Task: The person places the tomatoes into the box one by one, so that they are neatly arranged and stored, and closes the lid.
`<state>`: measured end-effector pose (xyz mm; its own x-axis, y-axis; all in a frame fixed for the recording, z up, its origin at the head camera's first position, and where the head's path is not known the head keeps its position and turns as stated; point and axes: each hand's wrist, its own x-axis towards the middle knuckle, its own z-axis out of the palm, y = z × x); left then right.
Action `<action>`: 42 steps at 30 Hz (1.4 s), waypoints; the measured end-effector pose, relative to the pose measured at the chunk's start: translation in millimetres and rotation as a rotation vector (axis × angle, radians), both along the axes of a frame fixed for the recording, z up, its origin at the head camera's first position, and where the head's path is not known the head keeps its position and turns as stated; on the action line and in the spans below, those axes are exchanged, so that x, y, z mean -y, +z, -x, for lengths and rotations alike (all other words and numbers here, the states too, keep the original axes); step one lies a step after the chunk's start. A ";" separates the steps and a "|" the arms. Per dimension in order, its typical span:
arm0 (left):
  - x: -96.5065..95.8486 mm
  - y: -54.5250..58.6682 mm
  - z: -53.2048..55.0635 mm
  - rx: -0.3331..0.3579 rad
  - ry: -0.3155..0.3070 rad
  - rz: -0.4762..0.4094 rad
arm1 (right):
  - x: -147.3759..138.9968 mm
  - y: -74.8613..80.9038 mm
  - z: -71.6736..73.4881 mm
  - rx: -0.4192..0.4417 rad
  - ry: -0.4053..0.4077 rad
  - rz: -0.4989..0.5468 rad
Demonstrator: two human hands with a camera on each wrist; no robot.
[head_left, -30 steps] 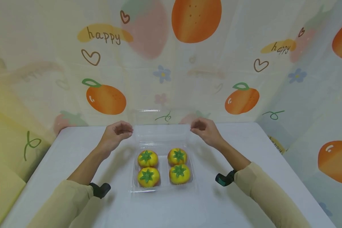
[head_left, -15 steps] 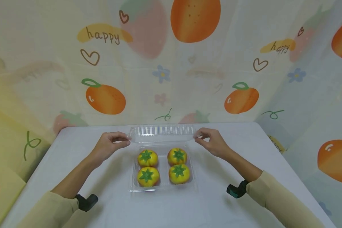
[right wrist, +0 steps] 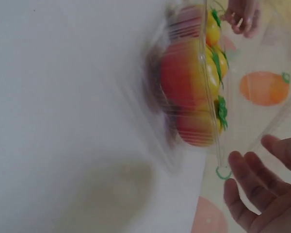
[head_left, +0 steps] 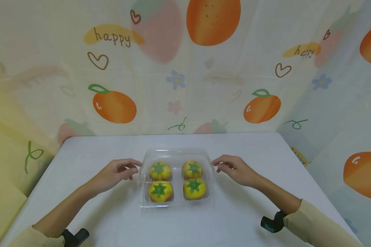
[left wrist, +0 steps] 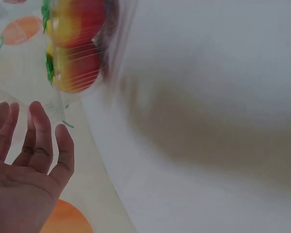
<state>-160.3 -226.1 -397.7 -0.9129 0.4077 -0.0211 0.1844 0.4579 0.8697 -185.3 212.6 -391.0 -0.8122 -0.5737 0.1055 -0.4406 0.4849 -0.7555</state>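
Note:
A clear plastic clamshell box point(head_left: 177, 202) sits mid-table with several yellow-and-red toy persimmons point(head_left: 194, 189) in it, each with a green star-shaped calyx. Its see-through lid point(head_left: 177, 153) leans forward over the rear fruits; where its front edge ends is hard to tell. My left hand point(head_left: 119, 173) is at the lid's left side, index fingertip at or against the edge, thumb apart from it. On the opposite side my right hand point(head_left: 236, 168) does the same, fingers loosely extended. Both wrist views show spread fingers of the left hand point(left wrist: 26, 165) and right hand point(right wrist: 266, 189), with no pinch.
A white cloth covers the table point(head_left: 179, 228). Behind and on both sides hangs a curtain point(head_left: 204, 92) printed with fruits, hearts and words. Each forearm carries a dark wrist camera mount point(head_left: 273, 222).
The lid has swung from upright at the back to leaning forward over the box. Both hands came down and toward me with it, and their finger hold has loosened. The persimmons stayed put.

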 end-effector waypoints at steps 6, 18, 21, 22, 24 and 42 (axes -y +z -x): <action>-0.8 -6.9 -7.3 0.034 -0.064 0.015 | -0.3 -5.1 -11.2 0.151 0.015 -0.029; -4.8 -25.3 -24.1 0.317 -0.078 -0.052 | 4.7 -22.1 -29.6 0.562 -0.035 0.082; -6.4 -28.3 -28.3 0.356 -0.077 -0.100 | 5.6 -27.3 -32.6 0.606 -0.023 0.119; -6.7 -29.3 -29.6 0.365 -0.074 -0.113 | 6.1 -28.7 -33.5 0.614 -0.021 0.128; -7.4 -31.3 -31.9 0.380 -0.066 -0.140 | 7.1 -31.2 -35.0 0.624 -0.024 0.137; -17.9 -36.2 -34.4 0.433 -0.016 -0.287 | 15.9 -35.0 -35.9 0.725 -0.015 0.218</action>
<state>-126.0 -208.2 -433.9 -0.8385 0.4668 -0.2810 -0.2155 0.1895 0.9579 -149.4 196.7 -426.0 -0.7290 -0.5892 -0.3484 0.2084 0.2938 -0.9329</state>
